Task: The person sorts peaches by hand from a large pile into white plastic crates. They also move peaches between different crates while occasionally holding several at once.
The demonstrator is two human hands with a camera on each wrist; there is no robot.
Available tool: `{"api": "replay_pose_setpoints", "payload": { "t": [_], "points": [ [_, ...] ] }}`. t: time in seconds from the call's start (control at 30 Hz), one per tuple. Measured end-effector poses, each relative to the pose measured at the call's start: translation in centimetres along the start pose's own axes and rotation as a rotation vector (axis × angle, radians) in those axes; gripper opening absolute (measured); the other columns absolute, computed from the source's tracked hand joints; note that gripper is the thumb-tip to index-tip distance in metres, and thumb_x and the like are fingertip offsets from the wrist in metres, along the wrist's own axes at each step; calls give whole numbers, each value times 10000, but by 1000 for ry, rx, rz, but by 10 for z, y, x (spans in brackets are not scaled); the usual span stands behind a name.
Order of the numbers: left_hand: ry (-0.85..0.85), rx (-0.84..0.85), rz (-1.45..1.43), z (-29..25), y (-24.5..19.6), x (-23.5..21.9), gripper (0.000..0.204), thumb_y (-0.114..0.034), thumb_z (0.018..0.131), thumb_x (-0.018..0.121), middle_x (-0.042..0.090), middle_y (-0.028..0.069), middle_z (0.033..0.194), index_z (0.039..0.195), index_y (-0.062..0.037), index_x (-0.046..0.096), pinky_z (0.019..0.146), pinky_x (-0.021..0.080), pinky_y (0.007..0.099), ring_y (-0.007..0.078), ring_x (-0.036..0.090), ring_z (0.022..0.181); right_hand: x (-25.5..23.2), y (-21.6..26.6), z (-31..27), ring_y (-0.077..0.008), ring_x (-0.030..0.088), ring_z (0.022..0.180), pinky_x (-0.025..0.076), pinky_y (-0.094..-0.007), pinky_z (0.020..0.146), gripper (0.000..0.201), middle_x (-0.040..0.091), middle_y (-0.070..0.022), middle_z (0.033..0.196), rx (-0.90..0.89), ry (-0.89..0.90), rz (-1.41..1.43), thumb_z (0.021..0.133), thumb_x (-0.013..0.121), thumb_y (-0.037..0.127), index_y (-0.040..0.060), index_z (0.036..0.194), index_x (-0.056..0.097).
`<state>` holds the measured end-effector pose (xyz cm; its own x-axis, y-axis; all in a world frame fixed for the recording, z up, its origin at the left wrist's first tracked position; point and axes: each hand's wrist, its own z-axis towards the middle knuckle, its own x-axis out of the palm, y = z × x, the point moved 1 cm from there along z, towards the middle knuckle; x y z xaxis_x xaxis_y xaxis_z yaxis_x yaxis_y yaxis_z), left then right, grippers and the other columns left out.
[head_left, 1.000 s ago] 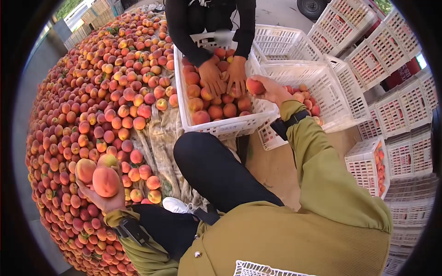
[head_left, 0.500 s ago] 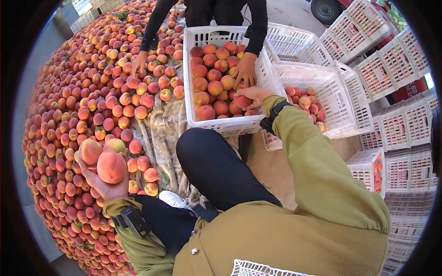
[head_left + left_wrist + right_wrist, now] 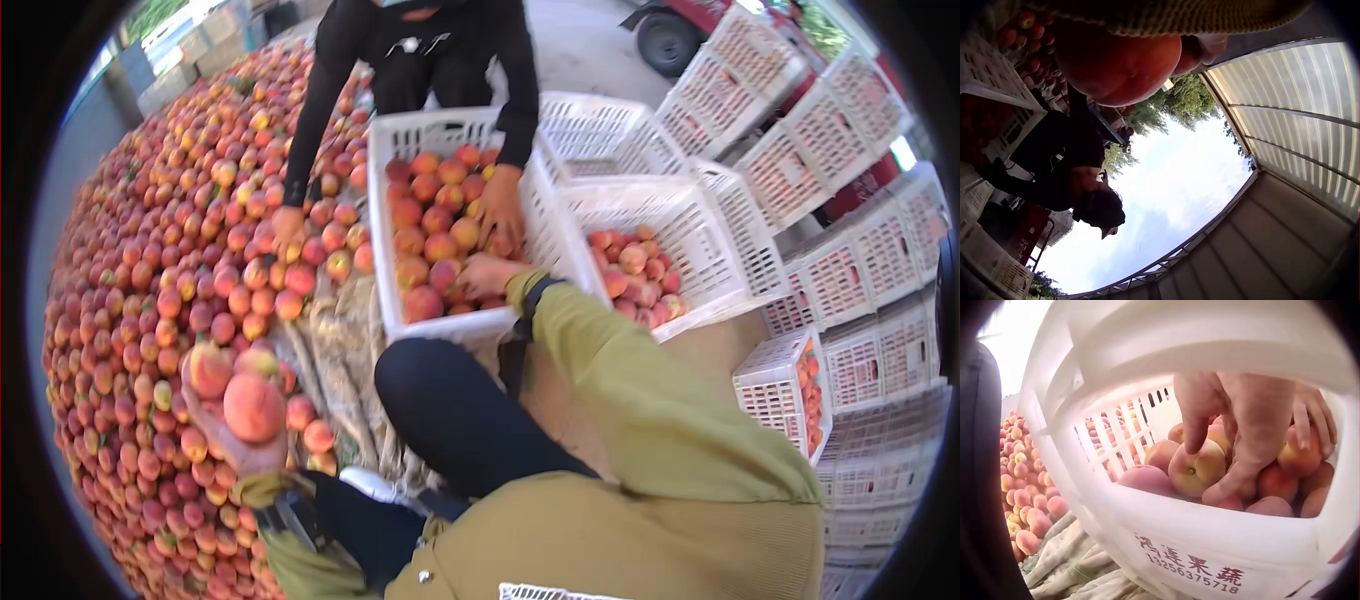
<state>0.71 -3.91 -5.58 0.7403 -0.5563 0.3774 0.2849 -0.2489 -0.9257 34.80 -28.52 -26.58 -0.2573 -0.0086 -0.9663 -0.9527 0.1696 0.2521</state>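
Note:
My left hand, palm up, cradles several peaches; a red-orange peach sits in front and a yellower peach beside it. In the left wrist view a peach hangs close to the lens below the sleeve. My right hand reaches over the near side of a white plastic crate filled with peaches. Its thumb and bent finger lie against a yellow-red peach in the right wrist view, and the other fingers are partly hidden. Right there in the crate is another person's hand.
A large heap of peaches covers the left side. The other person's second hand touches the heap. A second crate, part-filled with peaches, stands right of the first. Stacked white crates line the right. My bent knee is near the crate.
My right hand has moved with a peach from beside the crate down among the peaches inside. The other person's one hand went from crate to heap. My left hand keeps its peaches.

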Motion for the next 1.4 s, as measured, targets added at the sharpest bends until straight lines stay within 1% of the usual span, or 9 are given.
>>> {"api": "replay_pose_setpoints", "payload": {
  "t": [0.07, 0.1, 0.13, 0.27, 0.63, 0.77, 0.97, 1.07, 1.4],
  "points": [
    [190, 462, 474, -5, 1, 29, 610, -279, 813, 578, 471, 146, 1212, 1338, -135, 305, 802, 485, 367, 250, 507, 1067, 46, -20, 12, -272, 635, 638, 510, -367, 516, 302, 651, -136, 765, 95, -37, 60, 662, 689, 194, 114, 952, 666],
    [148, 434, 409, 0, 6, 38, 616, -288, 811, 581, 462, 143, 1221, 1339, -135, 303, 811, 477, 371, 254, 498, 1075, 83, -40, 21, -277, 636, 633, 517, -371, 519, 315, 658, -156, 795, 416, -82, 618, 687, 681, 224, 22, 927, 647],
    [115, 374, 317, 6, 10, 45, 622, -297, 810, 583, 453, 141, 1229, 1341, -135, 302, 820, 469, 374, 258, 489, 1084, -15, 32, 7, -284, 638, 634, 517, -386, 514, 357, 657, -177, 808, 838, -59, 833, 701, 671, 257, -40, 897, 634],
    [85, 246, 117, 13, 12, 58, 649, -333, 804, 592, 418, 133, 1264, 1347, -134, 297, 855, 437, 387, 276, 453, 1118, 0, 15, 10, -340, 644, 673, 532, -390, 506, 478, 601, -233, 987, 936, -22, 904, 764, 648, 241, -81, 1096, 525],
    [111, 104, -122, 16, 20, 57, 730, -433, 789, 617, 322, 110, 1359, 1364, -132, 283, 953, 348, 424, 324, 356, 1211, -34, 36, 24, -287, 628, 808, 512, -323, 664, 498, 612, -191, 960, 756, -263, 406, 769, 643, 318, -53, 1080, 527],
    [114, 89, -229, 19, 22, 49, 761, -469, 784, 626, 287, 102, 1394, 1371, -132, 278, 988, 316, 437, 341, 320, 1244, -131, 127, 38, -269, 553, 1012, 475, -356, 810, 593, 553, -143, 1150, 407, -364, 1107, 810, 618, 412, 46, 1244, 446],
    [69, 43, -404, 30, 57, 50, 557, -456, 887, 453, 514, 94, 1152, 1233, -20, 440, 903, 434, 337, 194, 512, 1065, -182, 215, 75, -287, 287, 1299, 377, -427, 976, 890, 120, -122, 1470, 59, 214, 1647, 785, 508, 640, 167, 1436, 128],
    [106, 187, -320, 18, 45, 77, 500, -384, 908, 441, 503, 117, 1174, 1249, -19, 421, 905, 428, 321, 209, 508, 1073, -157, 242, 104, -178, 304, 1279, 193, -284, 1070, 821, 261, -85, 1418, -64, -142, 1547, 842, 531, 521, 64, 1422, 171],
    [141, 313, 19, 16, 61, 65, 622, -282, 847, 492, 336, 156, 1324, 1361, -23, 255, 984, 341, 370, 267, 398, 1184, -137, 233, 106, -145, 338, 1223, 262, -274, 1023, 698, 382, -68, 1311, -110, -269, 1672, 854, 559, 466, 20, 1340, 328]
  ]
}}
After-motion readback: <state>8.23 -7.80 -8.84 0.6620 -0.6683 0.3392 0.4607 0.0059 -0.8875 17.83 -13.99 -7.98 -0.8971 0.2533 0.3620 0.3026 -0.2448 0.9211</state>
